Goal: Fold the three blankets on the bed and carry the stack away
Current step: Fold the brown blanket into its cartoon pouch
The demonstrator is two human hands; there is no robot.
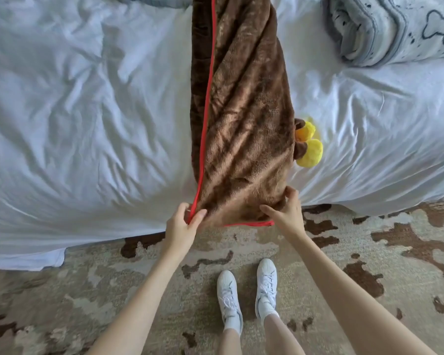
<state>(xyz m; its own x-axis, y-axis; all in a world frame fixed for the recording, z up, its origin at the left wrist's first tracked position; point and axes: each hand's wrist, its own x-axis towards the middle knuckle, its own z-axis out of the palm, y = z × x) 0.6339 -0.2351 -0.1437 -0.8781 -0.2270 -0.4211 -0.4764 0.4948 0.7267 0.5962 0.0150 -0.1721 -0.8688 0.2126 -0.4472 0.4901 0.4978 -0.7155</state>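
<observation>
We stand at the near edge of the bed (75, 111), white sheet rumpled; brown fleece blanket (244, 103) w/ red trim (207, 103) lies across it as a long narrow strip, running from the far side to the near edge, approx. centre of view. Left grip (183, 222) pinches the near left corner at the trim, thumb and fingers clenched on the fabric; right grip (289, 212) grasps the near right corner, fingers curled over the fleece. Yellow plush bits (310, 152) poke out from under the strip's right side. Grey-white patterned blanket (385, 29) sits folded at the far right of the bed, well apart from the brown one. Below: patterned rug (369, 252) and our white sneakers (230, 295).
</observation>
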